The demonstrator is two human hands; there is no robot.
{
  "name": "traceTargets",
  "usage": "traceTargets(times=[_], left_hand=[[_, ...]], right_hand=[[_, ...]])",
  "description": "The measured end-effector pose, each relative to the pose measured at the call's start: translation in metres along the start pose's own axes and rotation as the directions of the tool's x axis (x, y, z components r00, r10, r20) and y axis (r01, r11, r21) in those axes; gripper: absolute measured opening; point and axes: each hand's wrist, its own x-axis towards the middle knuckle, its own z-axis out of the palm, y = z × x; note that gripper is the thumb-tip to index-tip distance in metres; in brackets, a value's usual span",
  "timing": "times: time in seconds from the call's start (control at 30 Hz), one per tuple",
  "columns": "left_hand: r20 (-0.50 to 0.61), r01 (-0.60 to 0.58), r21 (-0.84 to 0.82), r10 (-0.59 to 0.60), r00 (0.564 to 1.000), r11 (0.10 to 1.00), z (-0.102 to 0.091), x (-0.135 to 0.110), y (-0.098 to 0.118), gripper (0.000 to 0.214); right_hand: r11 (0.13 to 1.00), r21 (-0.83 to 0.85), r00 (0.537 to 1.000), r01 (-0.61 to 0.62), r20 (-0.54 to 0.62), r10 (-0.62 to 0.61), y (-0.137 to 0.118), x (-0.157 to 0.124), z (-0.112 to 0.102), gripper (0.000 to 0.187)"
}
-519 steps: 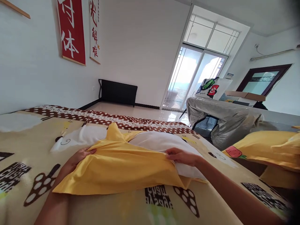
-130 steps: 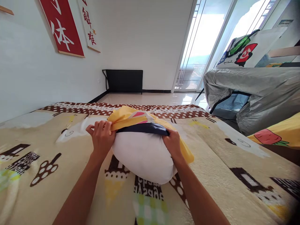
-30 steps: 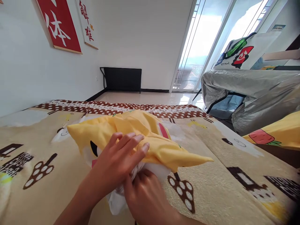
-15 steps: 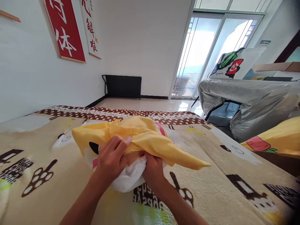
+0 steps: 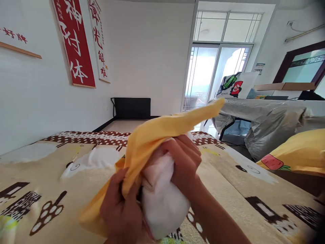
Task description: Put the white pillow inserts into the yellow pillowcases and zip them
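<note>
A blanket (image 5: 241,169) is spread below the fingers. A yellow pillowcase (image 5: 162,130) is held up over them, its edge clamped in the left hand (image 5: 122,210). The white pillow (image 5: 162,203) is squeezed narrow by the curled fingers of the right hand (image 5: 184,166), beside the case's opening.

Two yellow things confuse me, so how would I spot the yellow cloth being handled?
Find the beige patterned blanket across the bed. Above its middle, the left hand and right hand clutch a soft white pillow. The yellow fabric pillowcase drapes over it, one corner raised rightward, unlike the carrot-printed yellow pillow lying far right.
</note>
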Motion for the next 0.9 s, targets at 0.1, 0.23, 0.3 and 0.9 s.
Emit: traceTargets(times=[0.1,0.23,0.3,0.9], left_hand=[[-0.025,0.305,-0.126,-0.310,0.950,0.944,-0.010,0.006,-0.009,0.019],[0.187,0.405,-0.075,-0.386,0.903,0.911,-0.042,0.010,-0.058,0.029],[0.188,0.329,0.105,-0.344,0.920,0.938,-0.064,0.016,-0.082,0.040],[0.255,-0.591,0.481,0.541,0.801,0.648,-0.064,0.056,-0.025,0.012]], right_hand=[[0.942,0.058,0.853,0.330,0.410,-0.323,-0.028,0.034,0.010,0.025],[0.848,0.268,0.618,0.457,0.590,-0.519,-0.051,0.006,0.039,0.016],[0.831,0.313,0.584,0.460,0.599,-0.548,-0.056,-0.021,0.050,0.012],[0.931,0.229,0.818,0.285,0.448,-0.361,-0.070,-0.045,0.074,0.020]])
